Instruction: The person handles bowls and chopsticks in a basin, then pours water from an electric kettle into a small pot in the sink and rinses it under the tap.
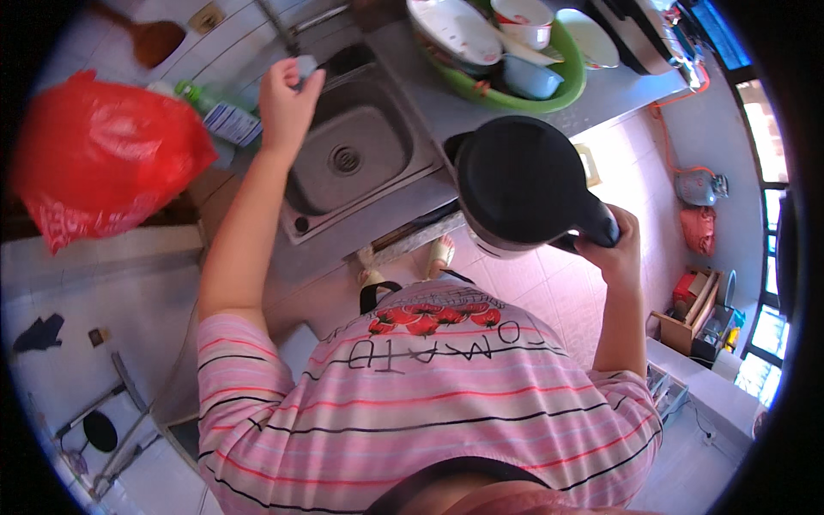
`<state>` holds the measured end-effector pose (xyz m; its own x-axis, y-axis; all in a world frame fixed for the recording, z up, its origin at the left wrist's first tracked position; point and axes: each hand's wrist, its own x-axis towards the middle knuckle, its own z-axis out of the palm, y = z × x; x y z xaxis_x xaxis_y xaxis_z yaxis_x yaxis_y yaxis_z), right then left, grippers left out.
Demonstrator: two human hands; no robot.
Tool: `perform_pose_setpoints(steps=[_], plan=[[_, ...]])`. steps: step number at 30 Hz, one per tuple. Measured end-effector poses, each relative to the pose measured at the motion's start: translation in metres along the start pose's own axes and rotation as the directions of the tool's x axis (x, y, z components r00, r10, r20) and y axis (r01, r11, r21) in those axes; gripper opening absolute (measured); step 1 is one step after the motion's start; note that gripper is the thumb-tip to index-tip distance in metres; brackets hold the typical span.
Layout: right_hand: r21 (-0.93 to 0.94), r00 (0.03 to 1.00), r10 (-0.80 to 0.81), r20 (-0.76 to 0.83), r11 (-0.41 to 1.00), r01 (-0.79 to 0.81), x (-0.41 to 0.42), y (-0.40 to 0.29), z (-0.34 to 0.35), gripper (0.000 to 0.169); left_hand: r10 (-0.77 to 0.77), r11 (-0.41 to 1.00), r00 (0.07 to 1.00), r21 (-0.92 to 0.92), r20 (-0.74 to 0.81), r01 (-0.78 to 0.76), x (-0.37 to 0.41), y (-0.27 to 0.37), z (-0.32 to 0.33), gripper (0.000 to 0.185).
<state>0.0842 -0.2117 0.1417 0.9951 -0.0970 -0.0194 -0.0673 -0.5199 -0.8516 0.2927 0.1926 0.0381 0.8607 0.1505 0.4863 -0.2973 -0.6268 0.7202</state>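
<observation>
My right hand (615,248) is closed around the black handle of a kettle (521,180), held in the air to the right of the sink. From above I see its broad black lid and spout, with a strip of lighter body beneath. My left hand (290,100) reaches over the far left rim of the steel sink (360,148). Its fingers and thumb pinch a pale grey-blue piece (306,65) that looks like a tap handle, at the foot of a metal pipe (277,26). The sink's drain (345,159) shows in the basin.
A green basin (573,77) piled with bowls and dishes stands on the counter beyond the kettle. Left of the sink are a green bottle (232,122) and a bulging red plastic bag (116,154). A gas cylinder (696,187) stands at far right.
</observation>
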Motion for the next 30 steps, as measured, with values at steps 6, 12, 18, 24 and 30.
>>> perform_pose_setpoints(steps=[6, 12, 18, 24, 30], plan=[[0.025, 0.964, -0.212, 0.159, 0.977, 0.211, 0.013, -0.023, 0.117, 0.026, 0.477, 0.828, 0.839, 0.185, 0.262, -0.529, -0.077, 0.139, -0.091, 0.041], [0.227, 0.974, -0.182, 0.134, 0.963, 0.148, 0.040, -0.016, 0.235, 0.025, 0.176, 0.940, 0.958, 0.249, 0.229, -0.232, -0.098, 0.080, -0.092, 0.033], [0.322, 0.968, -0.250, 0.035, 0.920, 0.226, 0.073, 0.002, 0.308, 0.022, 0.165, 0.905, 0.986, 0.393, 0.030, -0.163, -0.087, 0.047, -0.069, 0.040], [0.584, 0.988, -0.073, 0.139, 0.812, -0.022, 0.118, 0.070, 0.380, 0.028, 0.191, 0.736, 0.886, 0.536, 0.422, -0.413, -0.089, 0.083, -0.032, 0.052], [0.541, 0.987, -0.139, 0.083, 0.838, 0.072, 0.153, 0.119, 0.426, 0.030, 0.491, 0.734, 0.736, 0.233, 0.466, -0.638, -0.087, 0.045, -0.008, 0.044]])
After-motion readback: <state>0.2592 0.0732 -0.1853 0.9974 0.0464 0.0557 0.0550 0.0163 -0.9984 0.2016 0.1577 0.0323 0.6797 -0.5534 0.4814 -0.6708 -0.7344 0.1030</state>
